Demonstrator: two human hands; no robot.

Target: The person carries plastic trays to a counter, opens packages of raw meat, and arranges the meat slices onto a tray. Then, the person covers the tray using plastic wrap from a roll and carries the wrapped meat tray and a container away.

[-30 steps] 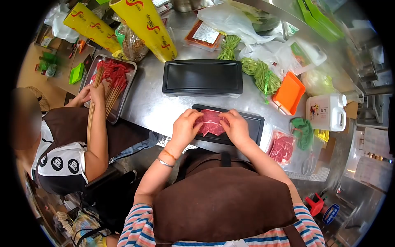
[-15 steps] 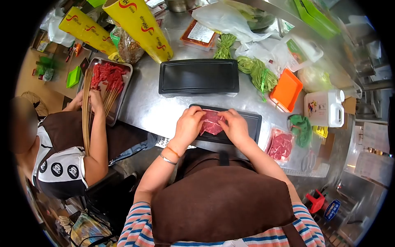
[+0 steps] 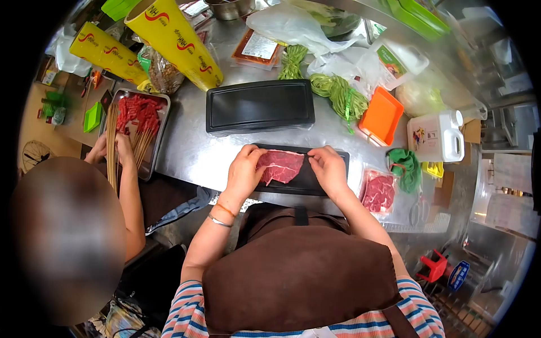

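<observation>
Far to the left of the wearer's fingers, a co-worker's hands (image 3: pixel 124 149) gripped a bundle of skewers (image 3: pixel 112 121) at a metal tray (image 3: pixel 160 135) of red strips (image 3: pixel 138 112). Nearer, the wearer's left hand (image 3: pixel 241 172) appeared to pinch the left edge of a meat slice (image 3: pixel 283 166) between thumb and forefinger. The slice spread rightward from those fingers, over a black tray (image 3: pixel 307 179) on the bench (image 3: pixel 186 147); whether it lay fully flat could not be told. Beyond the fingers stood a black box (image 3: pixel 259 107). At the slice's far right corner, the right hand (image 3: pixel 331 172) held thumb and forefinger slightly apart; contact was unclear. The slice looked liable to tear along its pale seam if pulled unevenly, or to fold if the left pinch slipped on wet meat. Right of those fingers lay a meat packet (image 3: pixel 377 190), which a sideways-swinging forearm might have nudged.
</observation>
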